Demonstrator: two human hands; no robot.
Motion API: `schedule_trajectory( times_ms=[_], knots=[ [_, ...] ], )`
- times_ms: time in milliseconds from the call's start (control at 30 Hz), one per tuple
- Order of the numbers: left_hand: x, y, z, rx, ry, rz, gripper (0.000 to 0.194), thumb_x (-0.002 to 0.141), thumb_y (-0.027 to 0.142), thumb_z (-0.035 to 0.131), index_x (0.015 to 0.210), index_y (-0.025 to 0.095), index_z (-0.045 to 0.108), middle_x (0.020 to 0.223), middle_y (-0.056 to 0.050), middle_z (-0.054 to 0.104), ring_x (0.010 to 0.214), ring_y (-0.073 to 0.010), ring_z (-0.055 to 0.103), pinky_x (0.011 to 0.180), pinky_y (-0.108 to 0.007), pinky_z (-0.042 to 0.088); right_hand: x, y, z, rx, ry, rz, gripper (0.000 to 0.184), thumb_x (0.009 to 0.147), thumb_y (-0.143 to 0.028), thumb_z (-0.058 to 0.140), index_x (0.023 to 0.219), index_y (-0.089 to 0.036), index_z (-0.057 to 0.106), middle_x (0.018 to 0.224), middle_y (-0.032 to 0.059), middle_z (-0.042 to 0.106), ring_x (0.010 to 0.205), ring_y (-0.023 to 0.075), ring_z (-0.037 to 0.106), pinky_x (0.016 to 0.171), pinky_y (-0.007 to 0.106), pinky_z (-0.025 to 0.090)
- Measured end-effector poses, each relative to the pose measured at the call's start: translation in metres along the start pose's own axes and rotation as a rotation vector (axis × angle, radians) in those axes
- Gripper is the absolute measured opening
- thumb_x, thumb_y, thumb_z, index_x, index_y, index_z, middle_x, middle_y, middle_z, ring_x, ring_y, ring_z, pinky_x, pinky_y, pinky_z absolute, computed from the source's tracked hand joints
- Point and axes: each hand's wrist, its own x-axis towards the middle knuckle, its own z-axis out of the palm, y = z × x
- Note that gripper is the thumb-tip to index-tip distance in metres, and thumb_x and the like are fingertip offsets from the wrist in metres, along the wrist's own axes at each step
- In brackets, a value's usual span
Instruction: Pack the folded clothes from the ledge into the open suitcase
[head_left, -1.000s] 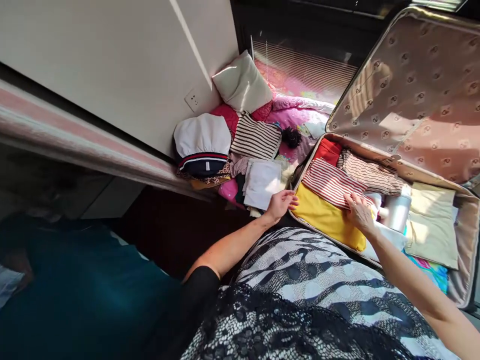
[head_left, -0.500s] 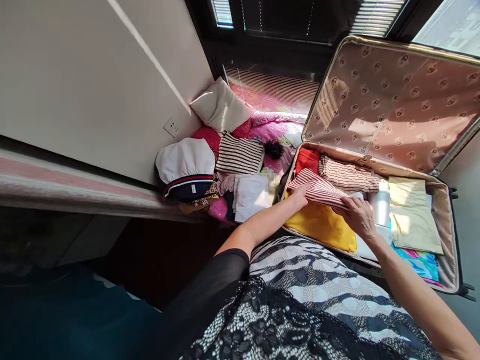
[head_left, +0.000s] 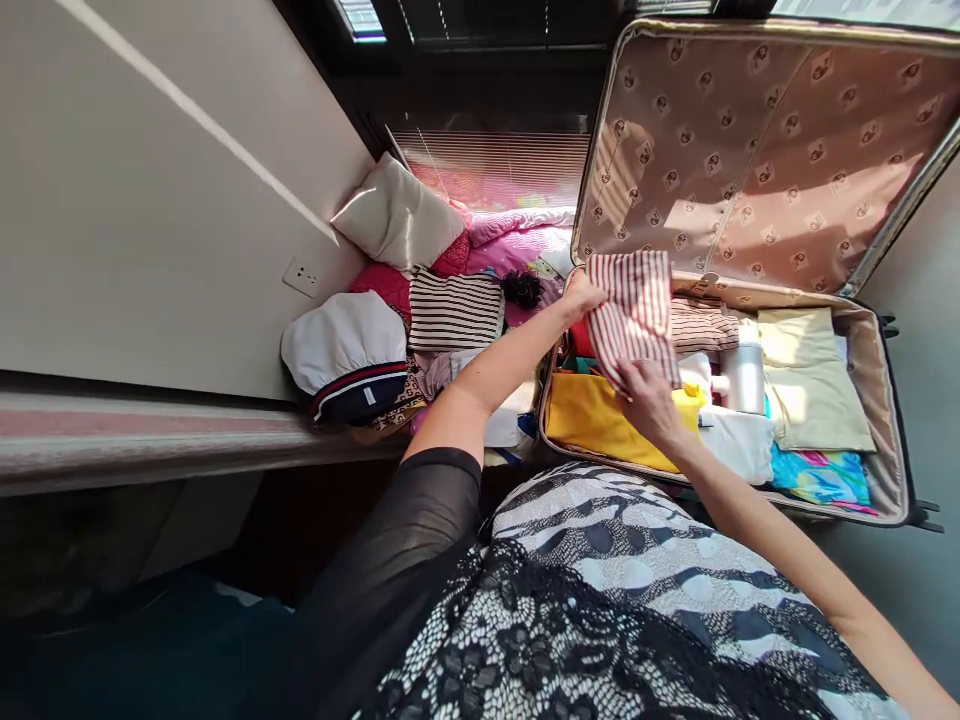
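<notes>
The left hand (head_left: 581,296) is pinching the upper corner of a folded red-and-white striped cloth garment (head_left: 632,312), and the right hand (head_left: 651,400) is gripping its lower edge, fingers closed on the fabric. The garment is hanging tilted above the open beige-lined suitcase (head_left: 892,420), over a folded yellow cloth (head_left: 592,420) and near a white cylindrical bottle (head_left: 744,378). It looks light, soft and floppy, so holding two opposite edges is probably keeping the fold from slumping open.

A white pillow (head_left: 396,213), a black-striped top (head_left: 455,310) and a white cap (head_left: 346,350) are seen left of the hands; a white bottle (head_left: 743,377) and beige cloth (head_left: 808,380) are packed to their right.
</notes>
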Motion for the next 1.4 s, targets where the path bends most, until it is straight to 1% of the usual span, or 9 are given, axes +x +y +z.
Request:
schedule_trajectory(
  times_ms=[133, 300, 500, 733, 800, 900, 1067, 1200, 1400],
  knots=[
    [-0.027, -0.024, -0.020, 0.538, 0.003, 0.163, 0.082, 0.089, 0.001, 0.062, 0.169, 0.007, 0.046, 0.173, -0.027, 0.046, 0.163, -0.0385, 0.044, 0.137, -0.056, 0.035, -0.001, 0.001, 0.065, 0.305, -0.264, -0.080, 0.060, 0.100, -0.036, 0.064, 0.157, -0.017, 0.061, 0.132, 0.0189, 0.069, 0.117, 0.0303, 0.071, 0.101, 0.047, 0.063],
    [-0.066, -0.052, 0.005, 0.880, -0.129, 0.464, 0.076, 0.102, 0.021, 0.057, 0.176, 0.015, 0.042, 0.189, -0.015, 0.020, 0.178, -0.0384, 0.004, 0.142, -0.064, 0.007, -0.021, 0.033, 0.061, 0.028, -0.178, -0.028, 0.067, 0.109, -0.043, 0.055, 0.171, -0.020, 0.048, 0.174, 0.0233, 0.043, 0.164, 0.0375, 0.040, 0.128, 0.060, 0.041],
    [-0.069, -0.098, 0.029, 1.004, -0.371, 0.413, 0.083, 0.099, 0.036, 0.067, 0.177, 0.022, 0.044, 0.190, -0.013, 0.017, 0.177, -0.0422, 0.001, 0.140, -0.070, -0.003, -0.038, 0.053, 0.090, -0.300, -0.331, 0.042, 0.077, 0.108, -0.056, 0.049, 0.172, -0.014, 0.039, 0.180, 0.0280, 0.032, 0.169, 0.0425, 0.026, 0.127, 0.064, 0.037],
    [-0.080, -0.101, 0.034, 0.950, -0.308, 0.438, 0.077, 0.102, 0.031, 0.058, 0.176, 0.015, 0.045, 0.189, -0.013, 0.021, 0.178, -0.0379, 0.002, 0.143, -0.064, 0.002, -0.042, 0.055, 0.101, -0.406, -0.322, 0.005, 0.083, 0.109, -0.059, 0.042, 0.172, -0.006, 0.033, 0.182, 0.0332, 0.022, 0.167, 0.0470, 0.026, 0.125, 0.063, 0.037],
    [-0.109, -0.103, 0.015, 0.875, -0.244, 0.480, 0.070, 0.105, 0.032, 0.053, 0.173, 0.017, 0.050, 0.188, -0.012, 0.026, 0.178, -0.0356, 0.006, 0.144, -0.061, 0.009, -0.042, 0.052, 0.093, -0.423, -0.302, -0.013, 0.081, 0.110, -0.059, 0.041, 0.170, -0.005, 0.037, 0.180, 0.0337, 0.024, 0.167, 0.0478, 0.025, 0.124, 0.063, 0.037],
    [-0.170, -0.130, -0.044, 0.739, -0.055, 0.388, 0.057, 0.109, 0.037, 0.051, 0.163, 0.024, 0.061, 0.181, -0.013, 0.040, 0.174, -0.0331, 0.023, 0.143, -0.053, 0.021, -0.048, 0.043, 0.077, -0.405, -0.264, -0.001, 0.078, 0.109, -0.057, 0.043, 0.169, -0.008, 0.038, 0.176, 0.0332, 0.033, 0.164, 0.0479, 0.030, 0.121, 0.064, 0.039],
    [-0.247, -0.210, -0.153, 0.605, 0.415, -0.258, 0.046, 0.105, 0.018, 0.055, 0.150, 0.013, 0.062, 0.159, -0.021, 0.058, 0.156, -0.0284, 0.050, 0.135, -0.045, 0.037, -0.053, 0.020, 0.059, -0.218, -0.148, 0.028, 0.070, 0.109, -0.048, 0.046, 0.169, -0.013, 0.040, 0.159, 0.0301, 0.052, 0.146, 0.0450, 0.050, 0.115, 0.065, 0.046],
    [-0.257, -0.248, -0.179, 0.545, 0.460, -0.515, 0.059, 0.101, 0.024, 0.073, 0.156, 0.012, 0.054, 0.165, -0.023, 0.053, 0.155, -0.0340, 0.051, 0.129, -0.048, 0.042, -0.019, -0.017, 0.066, -0.025, -0.117, -0.149, 0.058, 0.107, -0.035, 0.050, 0.161, -0.016, 0.051, 0.149, 0.0256, 0.061, 0.135, 0.0389, 0.058, 0.116, 0.061, 0.050],
    [-0.242, -0.250, -0.199, 0.308, 0.486, -0.757, 0.073, 0.086, 0.033, 0.095, 0.147, 0.013, 0.062, 0.152, -0.025, 0.066, 0.145, -0.0377, 0.063, 0.117, -0.043, 0.051, 0.047, -0.070, 0.105, 0.063, -0.245, -0.311, 0.049, 0.104, -0.028, 0.050, 0.149, -0.015, 0.064, 0.145, 0.0242, 0.065, 0.132, 0.0379, 0.062, 0.116, 0.060, 0.054]
  ],
)
